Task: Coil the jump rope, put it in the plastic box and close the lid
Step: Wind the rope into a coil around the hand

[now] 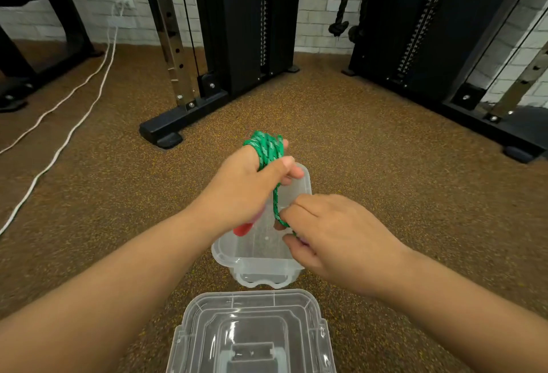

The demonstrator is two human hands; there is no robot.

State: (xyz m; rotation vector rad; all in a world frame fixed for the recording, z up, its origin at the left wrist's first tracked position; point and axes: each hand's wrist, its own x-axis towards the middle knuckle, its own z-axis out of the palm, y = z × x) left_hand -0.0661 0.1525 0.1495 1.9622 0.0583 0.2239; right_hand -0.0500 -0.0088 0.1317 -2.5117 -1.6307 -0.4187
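A green patterned jump rope (265,147) is wound in several loops around my left hand (246,188), which is closed on the coil above the open clear plastic box (255,260). A red handle (242,228) pokes out under that hand. My right hand (335,236) pinches a strand of the rope that runs down from the coil, just over the box's right side. The clear lid (252,334) lies flat on the floor, detached, nearer to me than the box.
The floor is brown speckled rubber. Black gym machine frames (189,117) stand ahead at left and at right (474,99). White cables (68,132) trail across the floor at far left. A white brick wall is behind.
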